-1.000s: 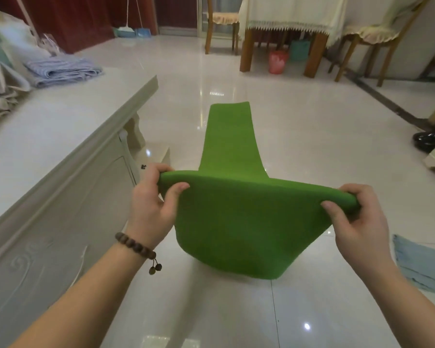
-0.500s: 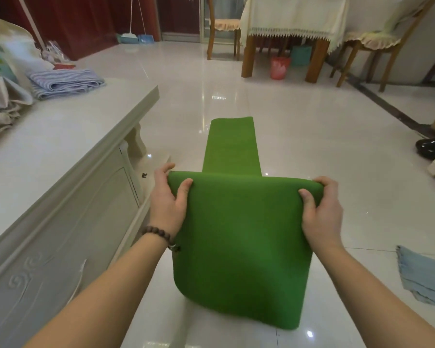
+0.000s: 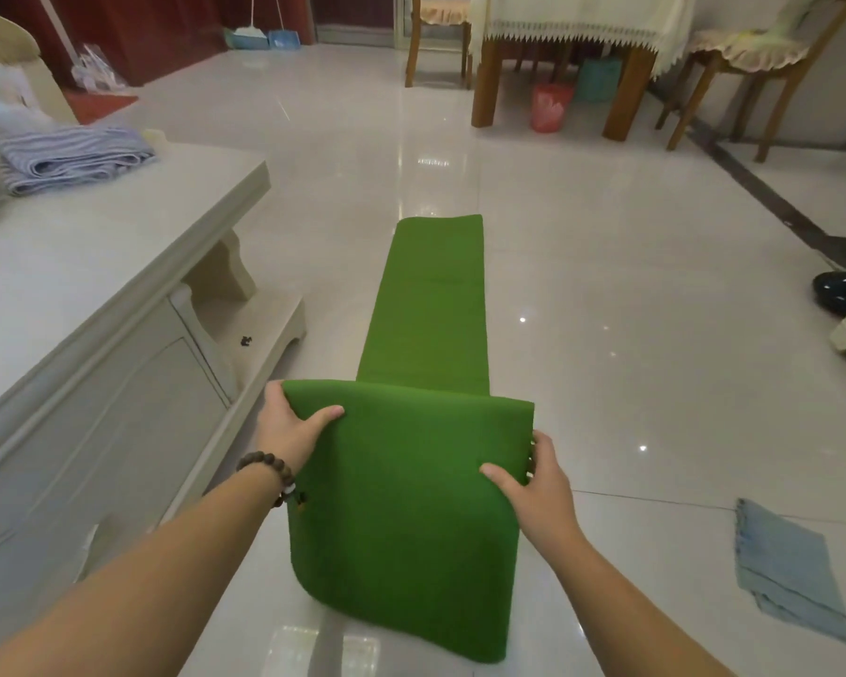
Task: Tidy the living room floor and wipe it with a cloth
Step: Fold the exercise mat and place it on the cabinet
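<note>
Fingers of both hands pinch the folded green mat, forearms extended.

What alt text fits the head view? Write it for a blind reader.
Both hands, left and right, grip the folded near end of a long green felt mat lying on a glossy white tiled floor. A folded pale blue cloth lies to the right.

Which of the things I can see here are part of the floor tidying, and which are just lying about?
Part of the job:
- green mat, held at its folded edge by the left hand and right hand
- blue cloth lying on the floor

Just lying about:
- folded striped fabric on the cabinet
- red bin under the dining table
- dark shoe
</note>
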A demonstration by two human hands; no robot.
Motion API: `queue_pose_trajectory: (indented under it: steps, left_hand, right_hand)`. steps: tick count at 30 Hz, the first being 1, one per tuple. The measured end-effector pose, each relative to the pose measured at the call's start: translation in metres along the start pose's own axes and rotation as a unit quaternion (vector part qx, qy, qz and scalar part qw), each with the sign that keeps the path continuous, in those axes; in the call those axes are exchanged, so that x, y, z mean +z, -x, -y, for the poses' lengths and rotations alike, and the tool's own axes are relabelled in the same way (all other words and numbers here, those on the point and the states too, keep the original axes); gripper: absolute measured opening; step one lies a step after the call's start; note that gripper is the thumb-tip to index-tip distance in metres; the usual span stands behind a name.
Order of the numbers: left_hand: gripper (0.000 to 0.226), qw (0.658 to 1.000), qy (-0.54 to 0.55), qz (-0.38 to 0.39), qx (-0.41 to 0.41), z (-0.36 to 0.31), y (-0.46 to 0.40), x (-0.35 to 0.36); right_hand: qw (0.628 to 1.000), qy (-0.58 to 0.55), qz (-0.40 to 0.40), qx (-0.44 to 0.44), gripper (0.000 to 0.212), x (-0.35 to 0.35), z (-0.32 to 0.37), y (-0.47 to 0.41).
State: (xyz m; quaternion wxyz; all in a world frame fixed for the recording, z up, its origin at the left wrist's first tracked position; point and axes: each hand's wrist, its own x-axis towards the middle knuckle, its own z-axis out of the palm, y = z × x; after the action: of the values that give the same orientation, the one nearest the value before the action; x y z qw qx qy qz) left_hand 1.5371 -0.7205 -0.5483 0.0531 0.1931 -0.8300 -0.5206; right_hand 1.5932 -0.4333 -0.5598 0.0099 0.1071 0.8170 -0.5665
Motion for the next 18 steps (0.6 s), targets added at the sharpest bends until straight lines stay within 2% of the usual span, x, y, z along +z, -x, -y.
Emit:
queue_pose_trajectory:
  steps: [4, 11, 14, 18]
  left_hand:
    - [0.059, 0.998, -0.055, 0.022, 0.004, -0.032, 0.004, -0.003]
    - [0.077, 0.987, -0.116, 0.083, 0.073, -0.034, -0.065, 0.012]
    - [0.083, 0.988, -0.107, 0.093, 0.063, -0.021, -0.093, 0.030]
    - [0.072, 0.987, -0.120, 0.104, 0.027, -0.016, -0.113, 0.037]
  right_hand:
    - [0.999, 0.006, 0.000, 0.036, 0.038, -0.011, 0.008, 0.000]
    - [0.997, 0.075, -0.024, 0.025, 0.039, 0.002, 0.014, -0.068]
    - [0.992, 0.111, -0.009, 0.058, 0.043, 0.015, 0.011, -0.096]
    - [0.977, 0.164, 0.030, 0.130, 0.049, 0.023, 0.025, -0.125]
